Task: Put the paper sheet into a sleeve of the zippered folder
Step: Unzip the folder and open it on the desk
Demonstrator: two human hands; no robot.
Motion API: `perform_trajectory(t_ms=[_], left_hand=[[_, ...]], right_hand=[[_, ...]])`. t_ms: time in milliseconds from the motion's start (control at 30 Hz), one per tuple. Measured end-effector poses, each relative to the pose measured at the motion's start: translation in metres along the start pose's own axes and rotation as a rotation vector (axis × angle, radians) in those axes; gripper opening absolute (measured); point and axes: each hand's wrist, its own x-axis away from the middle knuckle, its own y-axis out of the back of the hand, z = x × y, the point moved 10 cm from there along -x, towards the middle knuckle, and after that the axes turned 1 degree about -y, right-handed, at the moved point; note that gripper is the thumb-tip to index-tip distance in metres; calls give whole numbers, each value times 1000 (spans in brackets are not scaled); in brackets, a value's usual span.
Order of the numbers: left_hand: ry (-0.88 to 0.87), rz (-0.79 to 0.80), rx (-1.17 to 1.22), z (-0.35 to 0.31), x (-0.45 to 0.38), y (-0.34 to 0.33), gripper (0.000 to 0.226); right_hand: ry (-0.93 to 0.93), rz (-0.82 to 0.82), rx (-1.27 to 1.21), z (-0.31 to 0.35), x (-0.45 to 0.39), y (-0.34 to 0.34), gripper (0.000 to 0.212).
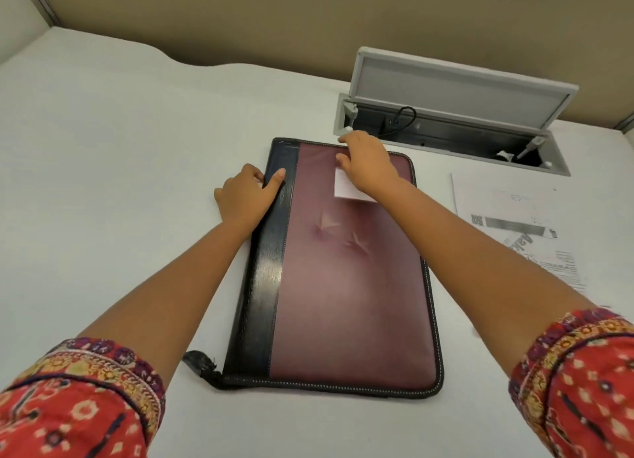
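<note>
The zippered folder [343,286] lies closed on the white desk, its cover maroon with a black spine strip on the left and a small white label near the top. My left hand [243,196] grips the spine's left edge near the top, thumb on the black strip. My right hand [367,162] reaches over the folder's far edge, its fingers curled onto that edge and partly covering the label; what the fingertips pinch is hidden. The printed paper sheet [514,224] lies flat on the desk to the right of the folder, untouched.
A cable box [446,128] set into the desk stands behind the folder with its grey lid raised and a black cable inside. A beige partition wall runs along the back. A black fabric tab [200,365] sticks out at the folder's near left corner.
</note>
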Motion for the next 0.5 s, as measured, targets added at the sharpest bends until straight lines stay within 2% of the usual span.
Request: perform_trajectory(t_ms=[67,233,500], left_hand=[[-12,-20,29,-2,-9,0,55],[-62,-16,54,-9,-20,-3,55],[-89,-11,11,-9,-19,-7,49]], right_hand=[[-5,37,-38,4,-13,-4,42],[-80,311,-36,17,-36,-46,64],[-49,308,-130,59,-50,-62,55]])
